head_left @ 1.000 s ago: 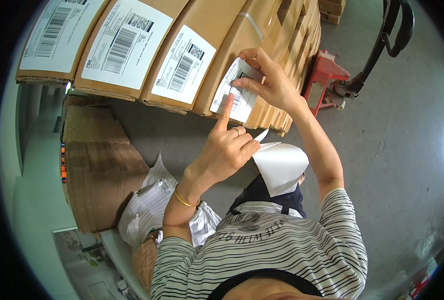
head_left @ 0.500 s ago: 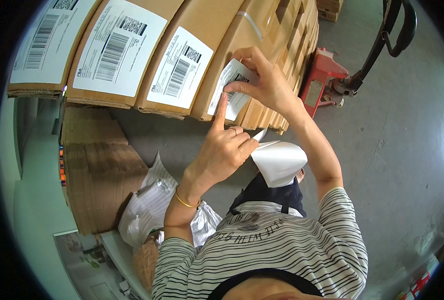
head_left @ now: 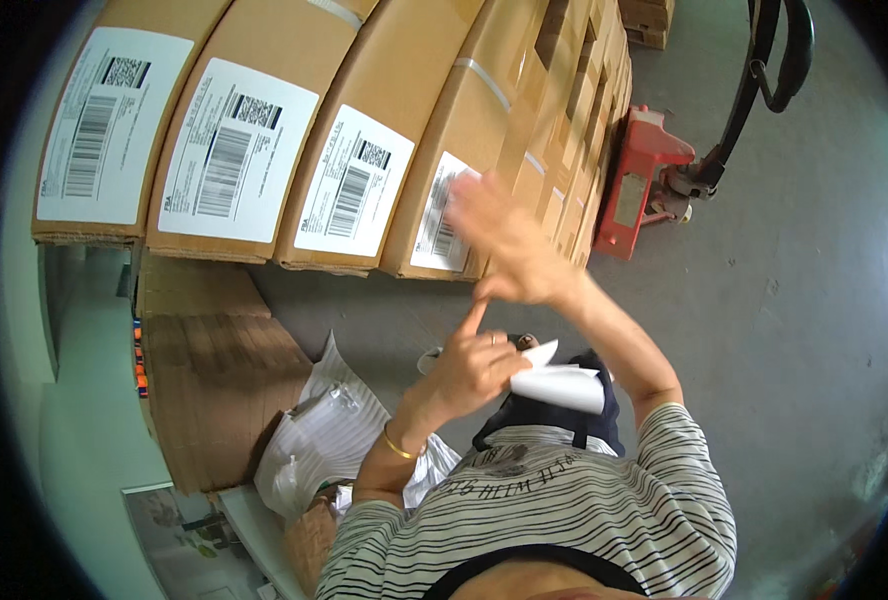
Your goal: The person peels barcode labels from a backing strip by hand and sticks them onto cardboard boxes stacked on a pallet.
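Note:
My right hand [head_left: 509,240], its fingers stretched out and smeared by motion, is over a white barcode label [head_left: 438,240] on the end of a brown carton [head_left: 466,125]. It covers the label's right part; whether the palm touches it, I cannot tell. Lower down, my left hand [head_left: 474,375] is closed on folded white paper sheets [head_left: 564,390] that hang out to its right. Its index finger points up, close to the right hand's thumb. To the left, a row of cartons carries similar labels, the closest one [head_left: 354,190] lying flat and smooth.
A red pallet jack [head_left: 644,150] with a black handle stands on the grey floor [head_left: 784,330] to the right. Below the cartons at left are stacked flat cardboard [head_left: 219,400] and crumpled white plastic wrapping [head_left: 314,430]. A strapped carton continues the row at right.
My right hand has gone from pinching the label's edge to lying outstretched across it. My left hand has drawn down from the label with the paper sheets. The view has shifted slightly.

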Tool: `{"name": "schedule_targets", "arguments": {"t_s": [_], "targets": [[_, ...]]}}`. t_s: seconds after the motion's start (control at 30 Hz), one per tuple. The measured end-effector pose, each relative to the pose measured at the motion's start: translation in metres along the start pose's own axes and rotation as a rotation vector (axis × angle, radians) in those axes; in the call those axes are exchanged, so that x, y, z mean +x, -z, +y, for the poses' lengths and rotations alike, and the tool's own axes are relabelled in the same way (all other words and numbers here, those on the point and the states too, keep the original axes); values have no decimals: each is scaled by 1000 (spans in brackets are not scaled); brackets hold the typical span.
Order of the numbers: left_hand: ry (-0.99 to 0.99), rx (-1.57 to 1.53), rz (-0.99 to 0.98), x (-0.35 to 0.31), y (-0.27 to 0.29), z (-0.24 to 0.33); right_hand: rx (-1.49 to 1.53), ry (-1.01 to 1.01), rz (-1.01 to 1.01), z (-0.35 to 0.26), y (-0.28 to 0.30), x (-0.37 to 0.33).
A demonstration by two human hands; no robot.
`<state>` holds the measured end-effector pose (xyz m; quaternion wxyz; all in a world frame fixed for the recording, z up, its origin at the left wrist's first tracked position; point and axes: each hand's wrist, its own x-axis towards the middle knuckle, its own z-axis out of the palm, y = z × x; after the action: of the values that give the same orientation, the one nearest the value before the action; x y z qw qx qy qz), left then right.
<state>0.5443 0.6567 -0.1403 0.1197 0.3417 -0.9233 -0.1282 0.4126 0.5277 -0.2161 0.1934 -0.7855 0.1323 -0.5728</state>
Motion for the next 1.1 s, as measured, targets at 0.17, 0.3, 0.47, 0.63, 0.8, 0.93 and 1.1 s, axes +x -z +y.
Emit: {"name": "schedule_targets", "arguments": {"t_s": [0.17, 0.3, 0.47, 0.63, 0.8, 0.93, 1.1], "targets": [[162, -124, 105, -31, 4, 26, -160, -91, 211, 52, -8, 15], [331, -182, 256, -63, 10, 36, -188, -269, 270, 36, -3, 24], [444, -342, 485, -80, 2, 42, -185, -175, 188, 10, -17, 19], [591, -381, 525, -93, -1, 59, 339, -456, 97, -82, 34, -2], [495, -564, 615, -102, -21, 64, 480, -505, -116, -197, 81, -62], [450, -606, 474, -83, -29, 102, 176, -693, 5, -267, 90, -114], [260, -856, 121, -35, -33, 160, 12, -804, 232, -307, 148, -162]]}}
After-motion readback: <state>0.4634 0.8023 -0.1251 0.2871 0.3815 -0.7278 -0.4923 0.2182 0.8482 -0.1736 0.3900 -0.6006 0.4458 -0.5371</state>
